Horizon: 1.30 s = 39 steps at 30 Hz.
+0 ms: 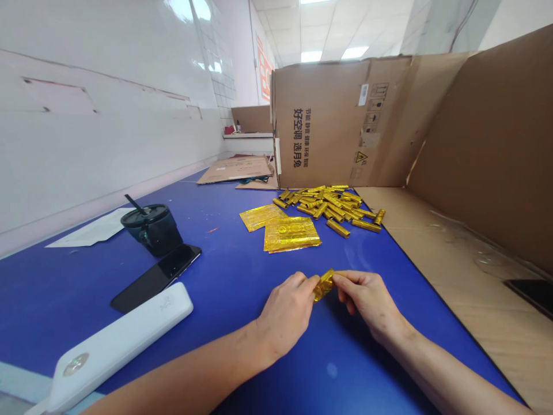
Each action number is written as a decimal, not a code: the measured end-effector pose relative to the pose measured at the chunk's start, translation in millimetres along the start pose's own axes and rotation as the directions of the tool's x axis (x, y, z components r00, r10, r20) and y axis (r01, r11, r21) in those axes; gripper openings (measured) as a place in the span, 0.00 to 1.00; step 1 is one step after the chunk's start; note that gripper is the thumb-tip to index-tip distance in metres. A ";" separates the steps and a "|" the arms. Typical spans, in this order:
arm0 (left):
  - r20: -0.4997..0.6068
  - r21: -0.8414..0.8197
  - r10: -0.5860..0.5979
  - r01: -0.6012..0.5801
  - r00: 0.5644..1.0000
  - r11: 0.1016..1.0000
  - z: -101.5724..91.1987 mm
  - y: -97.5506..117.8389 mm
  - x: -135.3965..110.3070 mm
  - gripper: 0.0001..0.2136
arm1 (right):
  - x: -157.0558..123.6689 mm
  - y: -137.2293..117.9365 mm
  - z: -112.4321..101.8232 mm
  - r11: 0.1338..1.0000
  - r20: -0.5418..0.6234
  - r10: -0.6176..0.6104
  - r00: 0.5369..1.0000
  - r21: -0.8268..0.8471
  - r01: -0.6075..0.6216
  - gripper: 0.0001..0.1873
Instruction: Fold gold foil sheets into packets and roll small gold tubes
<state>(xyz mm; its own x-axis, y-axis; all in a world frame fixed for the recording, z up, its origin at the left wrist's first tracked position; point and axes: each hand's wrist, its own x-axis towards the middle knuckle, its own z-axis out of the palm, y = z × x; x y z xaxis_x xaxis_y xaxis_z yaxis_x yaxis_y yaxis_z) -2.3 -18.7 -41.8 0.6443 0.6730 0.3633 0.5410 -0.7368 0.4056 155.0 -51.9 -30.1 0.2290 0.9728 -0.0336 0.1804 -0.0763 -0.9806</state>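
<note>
Gold foil piece (324,285) right there, crumpled and pinched between both hands above the blue surface (224,259)! Its long axis slants up and to the right, with the left hand (285,311) pinching the lower end and the right hand (365,297) pinching the upper end (which fingers do what is hard to make out from here). Neither hand is clearly nearer. Just ahead lie flat gold foil sheets (292,234), and beyond them sits a loose heap of gold foil rolls (328,207) against a cardboard panel (328,124). Off to the left are a black smartphone (155,278) and a white power bank (116,346), while the surface's right edge meets a cardboard sheet (444,276).
</note>
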 end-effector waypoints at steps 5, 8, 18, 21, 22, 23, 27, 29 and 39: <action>-0.010 0.002 0.016 -0.016 1.000 1.000 0.5 1.1 0.0 0.15 | 1.3 -0.5 0.0 0.999 -0.070 0.030 0.997 0.040 -0.027 0.11; -0.003 0.006 0.024 -0.024 1.000 1.000 1.0 1.2 -0.2 0.15 | 2.1 1.1 0.6 0.999 -0.087 0.022 0.996 0.036 -0.019 0.10; 0.045 0.044 0.066 -0.068 0.997 0.997 -0.5 6.9 -2.2 0.16 | 2.7 4.4 2.4 0.996 -0.079 0.013 0.997 0.093 -0.006 0.08; 0.044 0.028 0.030 -0.031 0.999 0.999 -1.7 10.2 -1.8 0.15 | 1.9 5.3 3.0 0.982 -0.031 0.024 0.999 0.187 -0.018 0.08; 0.042 0.017 0.006 -0.007 0.999 1.000 -1.8 10.8 -1.5 0.16 | 1.4 5.3 3.3 0.975 -0.018 0.030 0.999 0.219 -0.025 0.08; 0.042 0.002 -0.015 0.015 0.999 1.000 -1.8 10.9 -1.2 0.17 | 0.8 5.1 3.5 0.968 -0.010 0.036 0.999 0.249 -0.033 0.08; 0.048 -0.096 -0.029 0.034 0.998 0.995 0.2 8.3 -0.6 0.19 | -1.1 3.3 4.8 0.942 0.012 0.075 0.997 0.327 -0.074 0.07; 0.034 -0.141 -0.011 0.015 0.999 0.990 1.4 7.2 -0.9 0.18 | -1.7 2.7 5.6 0.933 0.022 0.104 0.994 0.345 -0.106 0.06; -0.040 -0.291 0.063 -0.072 0.997 0.954 2.3 7.1 -2.4 0.21 | -1.4 -0.7 2.1 0.902 0.166 0.150 0.975 0.381 -0.204 0.07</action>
<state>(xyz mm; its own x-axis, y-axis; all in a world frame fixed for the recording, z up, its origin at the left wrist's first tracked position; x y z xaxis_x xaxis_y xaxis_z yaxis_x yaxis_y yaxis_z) 1.2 -25.7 -41.7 0.6550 0.6273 0.4213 0.3123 -0.7324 0.6050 152.6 -52.8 -29.8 0.0912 0.9731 -0.2117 -0.2481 -0.1836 -0.9512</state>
